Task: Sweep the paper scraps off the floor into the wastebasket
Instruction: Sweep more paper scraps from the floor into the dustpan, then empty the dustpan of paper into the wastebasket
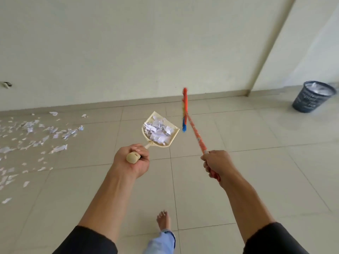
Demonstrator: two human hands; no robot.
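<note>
Left hand (132,158): fingers wrapped round the handle of the cream dustpan (161,129), which it holds raised off the floor (238,180), pan end pointing away.

Dustpan load: a heap of paper scraps (159,130) filling the pan to about the height of its side walls.

Right hand (216,165): closed round the orange handle of the broom (185,110); broom lifted clear of the floor, its coloured bristle head at the far end.

Wastebasket (311,97): dark, standing far right near the wall corner, well apart from the dustpan, with white matter already inside.

Remaining scraps (36,136): scattered on the floor at the left, near to far.

Step in hand, as judged: carrying the loaded pan to the wastebasket.

Handling notes: keep the pan level or tipped slightly back toward the handle, since the light scraps would slide off the open lip. Move steadily. Keep the broom head away from the pan. Bring the lip over the basket's mouth before tilting. A further pass looks needed for the left-hand scatter.
</note>
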